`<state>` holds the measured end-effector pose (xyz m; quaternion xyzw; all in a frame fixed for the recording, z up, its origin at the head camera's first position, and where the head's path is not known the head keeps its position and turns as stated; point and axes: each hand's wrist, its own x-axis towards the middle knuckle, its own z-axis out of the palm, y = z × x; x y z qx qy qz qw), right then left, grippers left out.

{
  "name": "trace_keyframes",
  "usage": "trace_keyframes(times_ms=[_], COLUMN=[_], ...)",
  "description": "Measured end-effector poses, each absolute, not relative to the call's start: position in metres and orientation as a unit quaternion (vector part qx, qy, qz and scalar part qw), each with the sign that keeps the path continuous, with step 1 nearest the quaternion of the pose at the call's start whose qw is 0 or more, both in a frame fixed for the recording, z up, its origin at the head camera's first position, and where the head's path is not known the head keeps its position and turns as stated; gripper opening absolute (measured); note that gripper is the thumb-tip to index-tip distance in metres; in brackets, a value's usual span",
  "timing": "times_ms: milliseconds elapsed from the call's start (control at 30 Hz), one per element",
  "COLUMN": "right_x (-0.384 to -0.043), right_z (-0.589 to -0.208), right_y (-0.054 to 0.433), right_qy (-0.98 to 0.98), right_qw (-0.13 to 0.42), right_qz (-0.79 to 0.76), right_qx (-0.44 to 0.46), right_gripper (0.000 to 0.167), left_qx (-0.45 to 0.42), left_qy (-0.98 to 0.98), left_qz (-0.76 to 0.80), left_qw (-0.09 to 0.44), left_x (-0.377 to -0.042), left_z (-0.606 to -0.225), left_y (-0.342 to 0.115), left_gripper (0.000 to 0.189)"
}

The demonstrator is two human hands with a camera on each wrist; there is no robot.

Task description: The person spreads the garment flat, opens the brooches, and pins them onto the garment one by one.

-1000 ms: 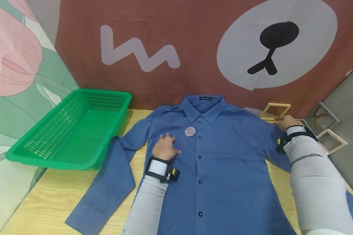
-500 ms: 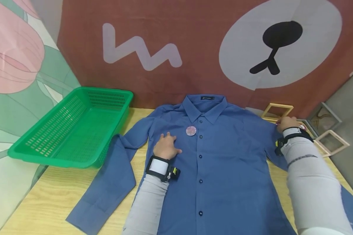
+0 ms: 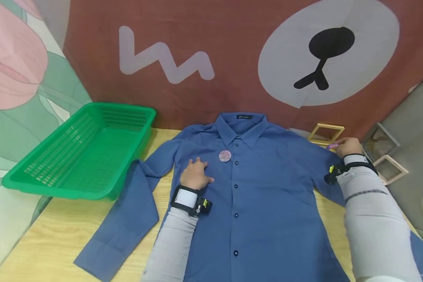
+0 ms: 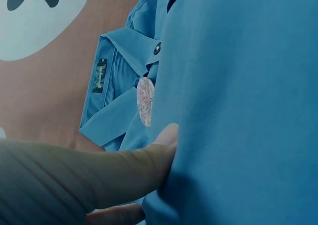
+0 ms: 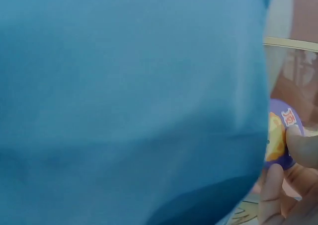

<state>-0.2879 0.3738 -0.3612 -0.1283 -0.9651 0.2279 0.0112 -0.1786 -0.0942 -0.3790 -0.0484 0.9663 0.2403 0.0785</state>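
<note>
A blue button-up shirt (image 3: 268, 196) lies spread face up, its collar toward the back. My left hand (image 3: 194, 174) rests on the chest with fingers spread; its thumb (image 4: 149, 163) touches the cloth in the left wrist view. A round pinkish badge (image 3: 224, 156) sits on the chest beside the button line. Beyond the shirt's right sleeve, my right hand (image 3: 349, 147) pinches a round purple badge (image 5: 277, 135) with a yellow picture between thumb and fingers. Shirt cloth hides part of that badge in the right wrist view.
A green plastic basket (image 3: 74, 193) stands at the left, close to the bent left sleeve. Near my right hand stand a yellow-framed clear lid (image 3: 327, 126), a grey-framed one (image 3: 388, 133) and a pale wood-framed one (image 3: 396, 177). A brown printed backdrop (image 3: 232, 94) borders the wooden table (image 3: 53, 231).
My right hand has drawn up a little from among the framed lids, and the purple badge now shows between its fingers. The left hand stays put on the shirt.
</note>
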Motion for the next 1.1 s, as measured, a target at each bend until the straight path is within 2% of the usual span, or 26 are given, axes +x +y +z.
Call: trace_keyframes(times_ms=[367,467,633,767,933,1100], right_x=[-0.282,-0.279,-0.272,-0.264,-0.254,-0.242], right_z=[-0.338,-0.328,-0.311,-0.3,-0.287,-0.274], right_y=[0.372,0.368,0.36,0.35,0.337,0.324], right_qy=[-0.914,-0.888,-0.83,-0.775,-0.754,-0.745], right_qw=[0.059,0.074,0.094,0.109,0.119,0.142], right_qz=[0.35,0.403,0.497,0.568,0.591,0.612], right_qx=[-0.197,-0.209,-0.235,-0.253,-0.26,-0.225], right_gripper=[0.043,0.035,0.005,0.012,0.007,0.007], left_qx=[-0.044,-0.049,-0.055,-0.057,-0.055,-0.046], left_qy=[0.97,0.969,0.966,0.966,0.965,0.966], left_qz=[0.23,0.231,0.237,0.237,0.239,0.241], left_qw=[0.072,0.076,0.082,0.088,0.09,0.083], left_x=[-0.182,-0.183,-0.183,-0.182,-0.18,-0.177], left_z=[-0.378,-0.376,-0.375,-0.375,-0.377,-0.379], left_y=[-0.102,-0.102,-0.101,-0.101,-0.099,-0.096], left_gripper=[0.065,0.065,0.066,0.066,0.066,0.065])
